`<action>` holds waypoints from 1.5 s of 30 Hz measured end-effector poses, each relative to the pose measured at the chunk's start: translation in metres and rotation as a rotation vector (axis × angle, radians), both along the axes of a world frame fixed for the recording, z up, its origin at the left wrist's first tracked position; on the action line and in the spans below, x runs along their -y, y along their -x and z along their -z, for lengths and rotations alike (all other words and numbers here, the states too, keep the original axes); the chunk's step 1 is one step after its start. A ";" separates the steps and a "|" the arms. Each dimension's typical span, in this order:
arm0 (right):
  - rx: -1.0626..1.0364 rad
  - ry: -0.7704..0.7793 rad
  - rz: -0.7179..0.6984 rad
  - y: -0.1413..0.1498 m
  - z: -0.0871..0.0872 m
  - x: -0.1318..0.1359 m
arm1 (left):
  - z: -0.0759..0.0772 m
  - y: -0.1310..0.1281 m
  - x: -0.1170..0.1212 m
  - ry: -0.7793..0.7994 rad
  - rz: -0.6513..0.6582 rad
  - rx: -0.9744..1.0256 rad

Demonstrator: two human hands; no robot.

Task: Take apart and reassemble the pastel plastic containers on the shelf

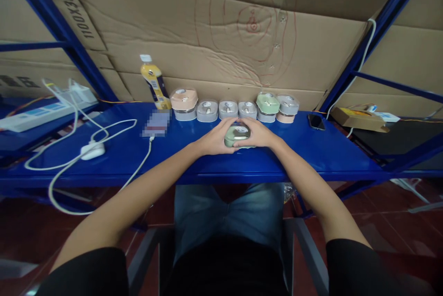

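Observation:
A small green container with a clear lid (237,136) rests on the blue shelf (194,160) in front of me. My left hand (217,137) wraps its left side and my right hand (260,133) wraps its right side, fingers curled on it. Behind it, along the cardboard wall, stands a row of several similar small containers: a peach one (184,103), grey ones (207,111), a green one (267,106) and another peach-based one (287,108).
A yellow bottle (155,82) stands left of the row. A white charger with looped cable (92,149) and a power strip (41,112) lie at left. A dark phone (316,121) and a flat cardboard box (358,118) lie at right. Blue rack posts frame both sides.

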State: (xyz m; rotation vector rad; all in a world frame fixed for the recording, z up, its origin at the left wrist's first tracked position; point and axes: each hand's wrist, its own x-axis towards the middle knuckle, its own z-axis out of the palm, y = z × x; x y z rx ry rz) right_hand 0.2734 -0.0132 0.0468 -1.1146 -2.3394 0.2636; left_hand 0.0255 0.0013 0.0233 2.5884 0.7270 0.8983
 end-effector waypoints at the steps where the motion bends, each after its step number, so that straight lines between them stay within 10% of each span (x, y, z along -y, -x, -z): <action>1: 0.004 0.006 0.015 0.001 0.001 0.000 | 0.002 0.000 -0.003 0.072 -0.037 0.015; 5: -0.110 0.023 0.030 -0.001 0.000 -0.004 | 0.005 0.003 -0.012 0.245 -0.121 0.061; 11: -0.344 0.041 0.279 -0.033 -0.014 -0.012 | -0.003 0.014 -0.012 0.082 -0.031 -0.067; 20: -0.188 0.209 0.440 -0.061 -0.025 -0.012 | -0.012 0.031 -0.025 0.132 -0.098 -0.013; 28: 0.093 0.315 0.363 -0.073 -0.024 -0.017 | -0.022 0.061 -0.044 0.177 -0.225 -0.100; 37: -0.190 0.015 0.164 -0.057 -0.022 -0.011 | -0.020 0.030 -0.013 0.132 -0.120 0.059; 45: -0.034 -0.015 -0.074 -0.007 -0.008 -0.004 | -0.005 0.011 -0.007 0.187 -0.106 0.016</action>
